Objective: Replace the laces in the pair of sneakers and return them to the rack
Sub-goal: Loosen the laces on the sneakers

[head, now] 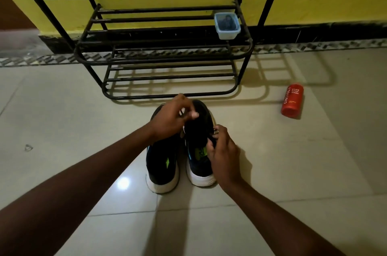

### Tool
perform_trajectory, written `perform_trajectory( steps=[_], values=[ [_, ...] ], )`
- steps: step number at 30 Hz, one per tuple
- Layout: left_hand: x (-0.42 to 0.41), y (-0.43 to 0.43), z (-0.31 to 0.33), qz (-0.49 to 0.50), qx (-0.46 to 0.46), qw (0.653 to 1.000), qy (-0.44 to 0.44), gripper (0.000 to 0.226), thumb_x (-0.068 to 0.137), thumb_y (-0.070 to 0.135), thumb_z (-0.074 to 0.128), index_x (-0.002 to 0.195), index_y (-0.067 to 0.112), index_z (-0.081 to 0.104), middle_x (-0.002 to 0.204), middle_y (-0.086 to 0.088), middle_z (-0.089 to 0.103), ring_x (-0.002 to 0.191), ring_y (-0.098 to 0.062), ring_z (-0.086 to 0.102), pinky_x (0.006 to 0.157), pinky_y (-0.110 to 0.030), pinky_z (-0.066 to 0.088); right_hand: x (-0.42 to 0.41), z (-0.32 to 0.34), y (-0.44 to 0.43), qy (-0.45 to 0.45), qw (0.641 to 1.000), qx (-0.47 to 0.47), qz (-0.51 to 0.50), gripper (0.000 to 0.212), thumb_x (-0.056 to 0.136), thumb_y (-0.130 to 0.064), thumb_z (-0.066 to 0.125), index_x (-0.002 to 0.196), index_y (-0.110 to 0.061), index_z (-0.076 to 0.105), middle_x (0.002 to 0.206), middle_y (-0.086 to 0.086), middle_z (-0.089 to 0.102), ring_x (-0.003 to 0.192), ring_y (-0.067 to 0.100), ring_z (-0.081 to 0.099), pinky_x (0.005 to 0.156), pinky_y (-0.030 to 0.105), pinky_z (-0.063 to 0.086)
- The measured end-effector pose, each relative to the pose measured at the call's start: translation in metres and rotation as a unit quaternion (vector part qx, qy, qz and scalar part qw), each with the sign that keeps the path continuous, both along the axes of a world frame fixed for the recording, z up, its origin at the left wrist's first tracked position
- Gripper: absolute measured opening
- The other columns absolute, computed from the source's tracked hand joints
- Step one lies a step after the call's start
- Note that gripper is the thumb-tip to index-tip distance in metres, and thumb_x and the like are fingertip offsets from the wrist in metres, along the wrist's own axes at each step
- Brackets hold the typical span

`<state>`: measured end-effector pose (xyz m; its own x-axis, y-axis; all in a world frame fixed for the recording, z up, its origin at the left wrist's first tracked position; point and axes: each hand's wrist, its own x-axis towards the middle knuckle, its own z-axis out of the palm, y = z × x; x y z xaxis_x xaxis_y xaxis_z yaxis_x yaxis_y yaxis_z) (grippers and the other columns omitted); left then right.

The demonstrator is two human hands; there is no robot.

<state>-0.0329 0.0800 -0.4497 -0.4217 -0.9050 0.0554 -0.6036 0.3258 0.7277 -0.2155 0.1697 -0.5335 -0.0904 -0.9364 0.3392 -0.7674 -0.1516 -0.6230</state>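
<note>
Hiding the right sneaker [199, 130] laces, both hands [223, 154] blur what they pinch

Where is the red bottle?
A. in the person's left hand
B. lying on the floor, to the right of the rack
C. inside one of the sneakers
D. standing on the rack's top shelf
B: the red body wash bottle lies on its side on the floor tiles, off to the right of the black metal shoe rack, away from both hands.
</note>
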Motion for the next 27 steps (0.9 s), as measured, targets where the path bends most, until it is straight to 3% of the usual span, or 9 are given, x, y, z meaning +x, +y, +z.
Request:
perform_trajectory(
  steps=[3, 6, 8, 10, 14, 17, 21, 25, 27],
  values=[
    [-0.004, 0.007, 0.013, 0.075, 0.151, 0.957, 0.237, 0.019, 0.105, 0.013, 0.050, 0.088, 0.005, 0.049, 0.098, -0.019, 0.073, 0.100, -0.027, 0.072, 0.086, -0.034, 0.057, 0.000, -0.001, -0.001, -0.009, 1.000, -0.011, 0.012, 0.036, 0.088, -0.009, 0.067, 0.122, -0.010, 0.055, 0.106, 0.011, 0.069, 0.092, 0.030, 0.069, 0.072, 0.037, 0.058],
    [-0.002, 0.012, 0.012, 0.105, 0.118, 0.982, 0.106, 0.017, 0.100, 0.012, 0.056, 0.086, 0.005, 0.048, 0.075, -0.012, 0.066, 0.069, -0.022, 0.068, 0.067, -0.035, 0.053, -0.002, -0.001, -0.001, 0.006, 0.999, -0.019, 0.024, 0.035, 0.090, -0.013, 0.060, 0.125, -0.010, 0.057, 0.109, 0.011, 0.067, 0.093, 0.030, 0.068, 0.074, 0.040, 0.059],
    [0.004, 0.012, 0.005, 0.144, 0.089, 0.984, 0.063, 0.011, 0.096, 0.012, 0.060, 0.093, 0.009, 0.050, 0.076, -0.007, 0.059, 0.065, -0.017, 0.057, 0.063, -0.036, 0.048, -0.003, -0.001, -0.002, 0.016, 0.999, -0.015, 0.028, 0.037, 0.091, -0.012, 0.061, 0.128, -0.009, 0.060, 0.108, 0.010, 0.065, 0.090, 0.029, 0.067, 0.073, 0.040, 0.058],
    [0.010, 0.009, 0.003, 0.133, 0.100, 0.985, 0.042, 0.016, 0.092, 0.018, 0.063, 0.103, 0.017, 0.051, 0.085, -0.005, 0.059, 0.074, -0.017, 0.056, 0.070, -0.040, 0.048, -0.002, 0.000, -0.003, 0.030, 0.999, -0.015, 0.036, 0.040, 0.089, -0.008, 0.065, 0.129, -0.011, 0.061, 0.104, 0.010, 0.063, 0.084, 0.030, 0.065, 0.070, 0.039, 0.057],
    [0.012, 0.011, 0.002, -0.030, 0.053, 0.958, -0.279, 0.073, 0.070, 0.066, 0.063, 0.134, 0.033, 0.052, 0.135, 0.004, 0.051, 0.127, -0.019, 0.045, 0.106, -0.052, 0.028, -0.006, 0.013, -0.007, 0.048, 0.996, 0.029, 0.070, 0.050, 0.084, -0.001, 0.068, 0.132, -0.016, 0.060, 0.118, 0.010, 0.052, 0.085, 0.028, 0.064, 0.069, 0.030, 0.052],
    [0.005, 0.014, -0.002, -0.081, 0.014, 0.937, -0.340, 0.096, 0.071, 0.079, 0.064, 0.147, 0.026, 0.040, 0.144, 0.004, 0.052, 0.136, -0.020, 0.044, 0.112, -0.056, 0.023, -0.007, 0.025, -0.016, 0.051, 0.990, 0.067, 0.116, 0.048, 0.086, -0.004, 0.066, 0.130, -0.023, 0.059, 0.136, 0.007, 0.038, 0.097, 0.024, 0.063, 0.076, 0.031, 0.056],
    [-0.001, 0.017, -0.006, -0.090, -0.011, 0.919, -0.385, 0.108, 0.073, 0.082, 0.061, 0.157, 0.023, 0.026, 0.155, -0.001, 0.044, 0.145, -0.022, 0.037, 0.115, -0.057, 0.022, -0.004, 0.036, -0.030, 0.099, 0.977, 0.089, 0.164, 0.037, 0.089, -0.011, 0.064, 0.125, -0.017, 0.062, 0.128, 0.005, 0.047, 0.108, 0.025, 0.057, 0.079, 0.041, 0.057],
    [-0.004, 0.017, -0.005, -0.094, -0.015, 0.910, -0.404, 0.111, 0.071, 0.085, 0.060, 0.156, 0.022, 0.027, 0.155, -0.002, 0.044, 0.145, -0.023, 0.037, 0.116, -0.056, 0.023, -0.001, 0.039, -0.039, 0.171, 0.970, 0.042, 0.169, 0.023, 0.089, -0.013, 0.064, 0.112, -0.010, 0.063, 0.111, 0.011, 0.056, 0.092, 0.033, 0.063, 0.068, 0.041, 0.055],
    [-0.004, 0.016, -0.005, -0.097, -0.006, 0.911, -0.400, 0.109, 0.068, 0.088, 0.059, 0.151, 0.021, 0.035, 0.149, -0.003, 0.051, 0.142, -0.024, 0.041, 0.115, -0.056, 0.023, -0.001, 0.037, -0.041, 0.139, 0.979, 0.035, 0.142, 0.014, 0.092, -0.013, 0.061, 0.105, -0.009, 0.061, 0.105, 0.011, 0.059, 0.085, 0.032, 0.062, 0.068, 0.041, 0.054]
  ],
)
